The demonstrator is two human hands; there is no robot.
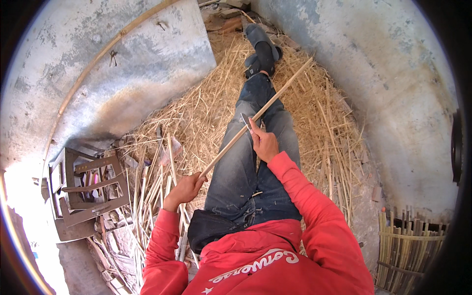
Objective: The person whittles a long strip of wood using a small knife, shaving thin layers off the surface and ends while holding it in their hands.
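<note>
A long, pale, slender wooden stick (pixel 286 87) lies slantwise across my outstretched legs, its far end up to the right. My left hand (pixel 186 190) is closed round its near end, beside my left thigh. Farther along, over my thighs, my right hand (pixel 266 145) grips a small knife (pixel 245 119) whose blade rests against the stick. The handle is mostly hidden by my fingers, and the index finger lies extended along the blade.
Shavings and strips (pixel 206 110) cover the floor around my legs. Long split sticks (pixel 147 196) lie at the left, beside a dark wooden frame (pixel 93 211). A stick-built basket or fence (pixel 410 250) stands at lower right. A bent pole (pixel 83 81) leans along the left wall. Worn walls (pixel 383 88) rise close by.
</note>
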